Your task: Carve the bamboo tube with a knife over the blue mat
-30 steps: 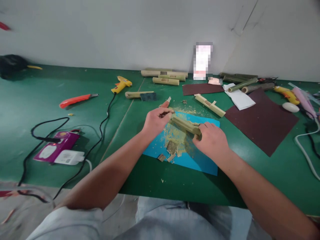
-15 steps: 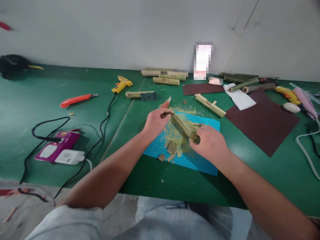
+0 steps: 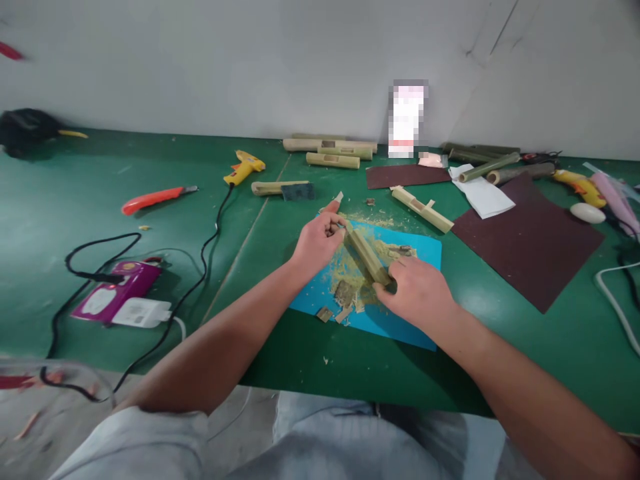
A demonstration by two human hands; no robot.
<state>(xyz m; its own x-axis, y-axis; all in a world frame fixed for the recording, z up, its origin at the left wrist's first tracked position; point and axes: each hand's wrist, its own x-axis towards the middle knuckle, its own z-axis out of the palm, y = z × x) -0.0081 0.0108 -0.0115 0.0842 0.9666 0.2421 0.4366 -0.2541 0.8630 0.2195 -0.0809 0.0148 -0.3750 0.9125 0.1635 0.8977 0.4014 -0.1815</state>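
Note:
A short green bamboo piece (image 3: 367,255) is held between both hands over a blue mat (image 3: 410,327) strewn with bamboo shavings (image 3: 345,273). My left hand (image 3: 318,241) is closed around its far end, fingers curled, with something small and dark pinched there. My right hand (image 3: 417,291) grips the near end, fingers wrapped around it. The piece slants from upper left to lower right just above the mat.
On the green table (image 3: 75,207) lie an orange utility knife (image 3: 155,197), a yellow glue gun (image 3: 243,167) with a black cord, a purple box (image 3: 115,293) beside a white charger, several bamboo pieces (image 3: 333,152), brown sandpaper sheets (image 3: 525,240) and white paper (image 3: 483,193).
My right hand has slid left and toward me along the bamboo piece, tilting it steeper. My left hand has turned slightly at the far end.

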